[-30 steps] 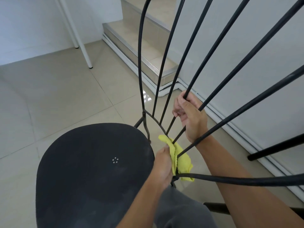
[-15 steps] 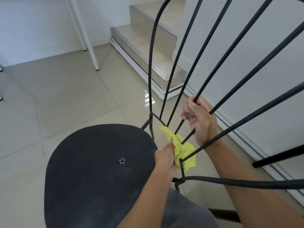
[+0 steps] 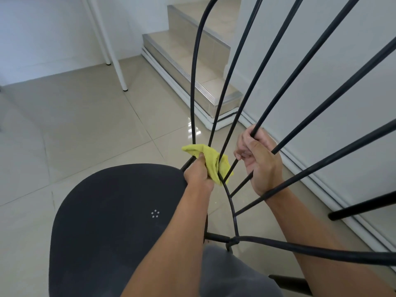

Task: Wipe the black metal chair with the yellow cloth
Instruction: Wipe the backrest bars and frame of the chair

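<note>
The black metal chair (image 3: 111, 221) fills the lower frame, its round seat at the left and its thin back rods fanning up to the right. My left hand (image 3: 198, 173) grips the yellow cloth (image 3: 211, 159) and presses it against the curved rail where the rods meet, at the seat's rear edge. The cloth is wrapped partly around the rods there. My right hand (image 3: 260, 159) holds one of the back rods just right of the cloth, fingers curled round it.
Beige floor tiles lie all around. Tiled steps (image 3: 192, 67) with a metal edge rise behind the chair. Two white thin legs (image 3: 116, 67) stand at the back left. A white wall (image 3: 321, 93) with a skirting runs along the right, close to the chair back.
My left hand has moved the cloth along the curved rail toward the far side of the chair back. My right hand keeps its hold on the rod.
</note>
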A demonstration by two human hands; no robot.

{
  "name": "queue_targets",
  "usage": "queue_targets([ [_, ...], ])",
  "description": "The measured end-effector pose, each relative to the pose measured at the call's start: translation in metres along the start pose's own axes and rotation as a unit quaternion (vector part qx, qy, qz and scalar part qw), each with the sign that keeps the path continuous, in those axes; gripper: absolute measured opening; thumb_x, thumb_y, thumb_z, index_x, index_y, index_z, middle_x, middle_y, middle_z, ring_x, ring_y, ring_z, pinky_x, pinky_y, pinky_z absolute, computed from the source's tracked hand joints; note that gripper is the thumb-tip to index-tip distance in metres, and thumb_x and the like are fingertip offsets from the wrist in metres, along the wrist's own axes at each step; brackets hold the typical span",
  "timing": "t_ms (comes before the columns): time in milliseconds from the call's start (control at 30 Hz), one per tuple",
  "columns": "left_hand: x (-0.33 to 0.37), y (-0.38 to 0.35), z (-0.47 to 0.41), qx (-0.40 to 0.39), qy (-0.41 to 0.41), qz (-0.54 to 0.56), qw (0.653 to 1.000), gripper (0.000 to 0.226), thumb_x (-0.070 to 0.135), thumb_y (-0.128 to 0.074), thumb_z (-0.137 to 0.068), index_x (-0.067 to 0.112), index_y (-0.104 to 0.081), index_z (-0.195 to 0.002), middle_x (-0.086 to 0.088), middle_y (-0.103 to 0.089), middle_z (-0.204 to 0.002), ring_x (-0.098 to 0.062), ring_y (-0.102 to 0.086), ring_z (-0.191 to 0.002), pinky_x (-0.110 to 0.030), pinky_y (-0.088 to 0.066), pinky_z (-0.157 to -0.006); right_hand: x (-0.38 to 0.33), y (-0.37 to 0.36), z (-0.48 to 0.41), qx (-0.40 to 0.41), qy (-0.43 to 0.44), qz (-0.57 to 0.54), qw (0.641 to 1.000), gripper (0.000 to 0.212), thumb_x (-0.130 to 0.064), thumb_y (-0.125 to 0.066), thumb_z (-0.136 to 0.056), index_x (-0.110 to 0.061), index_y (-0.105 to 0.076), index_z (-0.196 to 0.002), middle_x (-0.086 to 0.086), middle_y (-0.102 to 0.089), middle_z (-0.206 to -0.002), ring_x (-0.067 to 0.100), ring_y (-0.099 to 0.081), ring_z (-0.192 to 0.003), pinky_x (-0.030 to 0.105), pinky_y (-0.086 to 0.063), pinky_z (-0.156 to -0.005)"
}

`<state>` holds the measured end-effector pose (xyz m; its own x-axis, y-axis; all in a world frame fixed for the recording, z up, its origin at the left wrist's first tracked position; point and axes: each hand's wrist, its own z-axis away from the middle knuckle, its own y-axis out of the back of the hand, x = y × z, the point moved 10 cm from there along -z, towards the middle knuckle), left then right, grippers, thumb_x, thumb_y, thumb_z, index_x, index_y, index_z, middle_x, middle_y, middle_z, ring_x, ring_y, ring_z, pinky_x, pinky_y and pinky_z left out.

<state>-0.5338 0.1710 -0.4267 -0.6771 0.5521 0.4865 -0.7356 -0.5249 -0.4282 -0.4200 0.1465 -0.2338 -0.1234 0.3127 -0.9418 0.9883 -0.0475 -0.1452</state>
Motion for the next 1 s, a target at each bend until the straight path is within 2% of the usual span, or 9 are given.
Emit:
queue_targets([
  [67, 0.008, 0.001, -0.003, 0.016, -0.011, -0.013, 1.0, 0.017, 0.013, -0.072, -0.086, 0.002, -0.062, -0.094, -0.014, -0.07, -0.087, -0.028, -0.07, -0.075, -0.042, -0.059, -0.063, 0.0, 0.0, 0.001, -0.004, 0.0, 0.003, 1.0, 0.024, -0.01, -0.036, -0.098, -0.012, -0.043, -0.075, -0.005, -0.034, -0.063, 0.016, -0.031, -0.059, 0.029, -0.034, -0.058],
  [167, 0.026, 0.003, -0.012, 0.059, -0.037, -0.036, 0.997, 0.02, 0.012, -0.073, -0.082, 0.004, -0.057, -0.092, -0.014, -0.068, -0.089, -0.027, -0.069, -0.079, -0.042, -0.06, -0.073, 0.0, -0.002, 0.0, -0.01, -0.003, 0.01, 1.0, 0.023, -0.01, -0.036, -0.098, -0.012, -0.043, -0.077, -0.005, -0.034, -0.063, 0.016, -0.032, -0.059, 0.029, -0.035, -0.058],
  [333, 0.027, 0.007, -0.013, 0.05, -0.07, -0.12, 0.989, 0.024, 0.014, -0.076, -0.079, 0.003, -0.06, -0.093, -0.01, -0.068, -0.081, -0.021, -0.068, -0.07, -0.03, -0.055, -0.054, 0.0, 0.0, 0.001, 0.0, -0.005, 0.001, 1.0, 0.022, -0.01, -0.036, -0.097, -0.013, -0.044, -0.077, -0.004, -0.034, -0.064, 0.016, -0.031, -0.059, 0.029, -0.034, -0.058],
  [467, 0.038, 0.007, -0.02, 0.078, -0.099, -0.094, 0.988, 0.016, 0.017, -0.075, -0.08, 0.008, -0.061, -0.084, -0.012, -0.07, -0.087, -0.023, -0.07, -0.075, -0.036, -0.06, -0.064, 0.001, -0.001, 0.001, -0.005, -0.011, 0.008, 1.0, 0.021, -0.01, -0.036, -0.098, -0.012, -0.044, -0.077, -0.005, -0.034, -0.063, 0.015, -0.032, -0.059, 0.028, -0.035, -0.059],
  [567, 0.022, 0.005, -0.009, 0.029, -0.08, -0.098, 0.992, 0.015, 0.021, -0.07, -0.087, 0.009, -0.063, -0.081, -0.006, -0.067, -0.072, -0.017, -0.065, -0.063, -0.029, -0.055, -0.058, 0.001, 0.0, 0.0, 0.001, -0.004, 0.001, 1.0, 0.023, -0.009, -0.037, -0.098, -0.013, -0.044, -0.076, -0.005, -0.034, -0.063, 0.016, -0.032, -0.058, 0.029, -0.035, -0.058],
  [633, 0.001, 0.009, -0.004, -0.005, -0.063, -0.112, 0.992, 0.014, 0.02, -0.065, -0.091, 0.007, -0.065, -0.086, -0.004, -0.063, -0.067, -0.016, -0.06, -0.058, -0.032, -0.053, -0.063, 0.001, 0.0, 0.0, 0.006, -0.004, -0.003, 1.0, 0.024, -0.008, -0.036, -0.097, -0.012, -0.043, -0.075, -0.003, -0.032, -0.063, 0.017, -0.03, -0.058, 0.03, -0.033, -0.058],
  [833, -0.002, 0.003, 0.003, -0.026, -0.049, -0.115, 0.992, 0.013, 0.012, -0.066, -0.089, 0.001, -0.065, -0.096, -0.011, -0.068, -0.079, -0.023, -0.067, -0.074, -0.038, -0.058, -0.073, 0.002, -0.001, 0.001, -0.005, -0.009, -0.006, 1.0, 0.022, -0.009, -0.037, -0.097, -0.012, -0.043, -0.076, -0.004, -0.033, -0.063, 0.017, -0.03, -0.059, 0.029, -0.033, -0.058],
  [867, 0.003, -0.002, 0.003, -0.031, -0.053, -0.119, 0.991, 0.006, 0.01, -0.062, -0.091, 0.004, -0.063, -0.091, -0.008, -0.065, -0.077, -0.021, -0.065, -0.071, -0.035, -0.056, -0.07, 0.002, -0.002, 0.001, -0.007, -0.008, -0.004, 1.0, 0.023, -0.009, -0.037, -0.098, -0.012, -0.043, -0.076, -0.005, -0.033, -0.063, 0.017, -0.03, -0.059, 0.029, -0.033, -0.058],
  [1000, -0.001, -0.006, 0.008, -0.045, -0.054, -0.15, 0.986, 0.02, 0.004, -0.049, -0.095, 0.015, -0.056, -0.081, -0.003, -0.06, -0.081, -0.016, -0.06, -0.069, -0.031, -0.053, -0.068, 0.002, -0.001, 0.0, -0.005, -0.006, -0.011, 1.0, 0.023, -0.009, -0.037, -0.098, -0.013, -0.043, -0.077, 0.0, -0.03, -0.064, 0.017, -0.029, -0.059, 0.031, -0.031, -0.058],
])
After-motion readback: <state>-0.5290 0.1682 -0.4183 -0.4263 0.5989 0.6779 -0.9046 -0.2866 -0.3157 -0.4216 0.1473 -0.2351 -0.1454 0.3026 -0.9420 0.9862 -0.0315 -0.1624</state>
